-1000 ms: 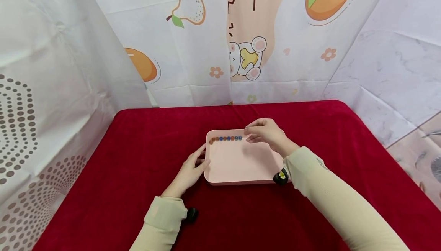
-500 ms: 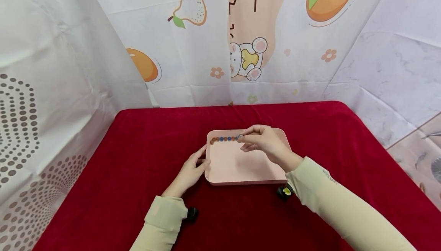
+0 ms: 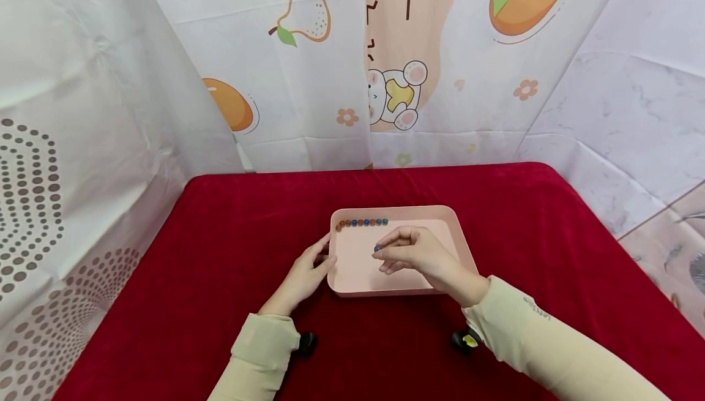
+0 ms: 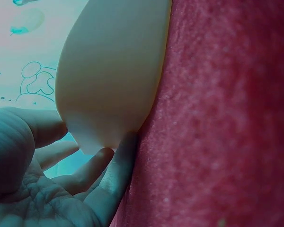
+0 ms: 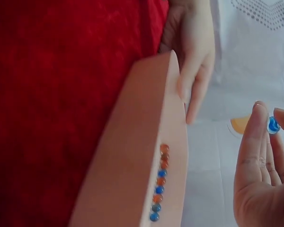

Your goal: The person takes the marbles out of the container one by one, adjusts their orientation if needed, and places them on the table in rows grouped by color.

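A pink rectangular tray (image 3: 385, 291) sits on the red cloth. My left hand (image 3: 300, 275) grips its left side, thumb at the rim and other fingers against the outer wall; the left wrist view shows these fingers (image 4: 102, 165) up close. Between thumb and fingertips, my right hand (image 3: 421, 257) pinches a blue glass marble (image 5: 273, 125), held over the middle of the tray. Along the tray's far wall runs a row of orange-brown and blue marbles (image 3: 360, 222), starting at the far left corner. The right wrist view also shows this row of marbles (image 5: 159, 189).
Red velvet cloth (image 3: 248, 236) covers the table around the tray. Behind it hangs a white curtain (image 3: 297, 101) with fruit and cartoon prints. Black wrist devices show below both sleeves, such as the left one (image 3: 307, 343).
From beside the row's right end, my right hand has moved left over that end, then back toward me. The blue marble now shows in its fingertips. My left hand stays at the tray.
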Demonstrator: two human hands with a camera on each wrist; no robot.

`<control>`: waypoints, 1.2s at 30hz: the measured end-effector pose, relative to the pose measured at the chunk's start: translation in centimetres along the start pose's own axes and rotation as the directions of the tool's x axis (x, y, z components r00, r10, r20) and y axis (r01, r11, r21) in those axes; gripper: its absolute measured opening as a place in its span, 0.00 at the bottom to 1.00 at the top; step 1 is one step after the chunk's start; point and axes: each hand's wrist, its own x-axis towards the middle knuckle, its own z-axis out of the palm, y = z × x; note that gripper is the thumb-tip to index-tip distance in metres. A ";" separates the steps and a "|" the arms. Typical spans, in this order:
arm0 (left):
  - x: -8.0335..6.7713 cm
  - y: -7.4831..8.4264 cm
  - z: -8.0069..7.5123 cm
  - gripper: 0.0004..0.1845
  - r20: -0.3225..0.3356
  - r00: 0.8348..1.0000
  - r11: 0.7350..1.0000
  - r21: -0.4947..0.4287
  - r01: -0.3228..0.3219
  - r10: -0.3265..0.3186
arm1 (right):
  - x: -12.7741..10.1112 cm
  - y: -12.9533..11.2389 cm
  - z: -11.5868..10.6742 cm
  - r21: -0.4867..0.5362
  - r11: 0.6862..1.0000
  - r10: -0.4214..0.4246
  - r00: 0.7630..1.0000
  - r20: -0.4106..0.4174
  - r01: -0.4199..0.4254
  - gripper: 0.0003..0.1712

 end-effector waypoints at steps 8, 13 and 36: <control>0.0 -0.1 0.0 0.32 0.000 1.000 1.000 -0.006 0.001 -0.001 | -1.3 0.8 0.9 0.006 1.000 -0.021 0.999 0.031 0.021 0.14; 0.0 0.0 0.0 0.32 0.005 1.000 1.000 -0.005 0.002 -0.002 | -1.9 1.3 1.4 0.024 1.000 -0.012 0.999 0.038 0.011 0.16; 0.0 -0.1 -0.1 0.32 0.013 1.000 1.000 0.009 -0.016 0.015 | -3.9 3.0 2.7 0.054 0.999 -0.004 0.992 0.128 -0.003 0.20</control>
